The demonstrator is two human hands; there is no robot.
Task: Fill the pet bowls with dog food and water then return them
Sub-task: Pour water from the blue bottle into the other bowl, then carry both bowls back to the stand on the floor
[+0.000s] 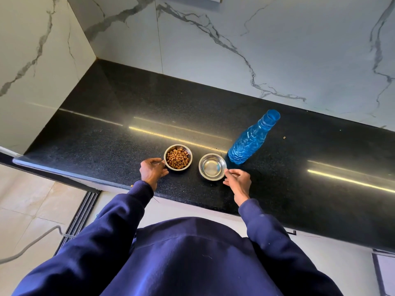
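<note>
Two small steel pet bowls stand side by side on the black granite counter (106,133). The left bowl (178,157) is full of brown dog food. The right bowl (212,169) looks to hold clear water. My left hand (152,170) pinches the left rim of the food bowl with curled fingers. At the right rim of the water bowl, my right hand (237,180) pinches the edge with thumb and fingers. Both bowls sit flat on the counter.
A blue plastic water bottle (252,138), uncapped, stands just right of and behind the water bowl. A stray kibble (284,137) lies further right. Marble walls close the back and left. The counter's front edge runs just under my wrists; tiled floor lies below left.
</note>
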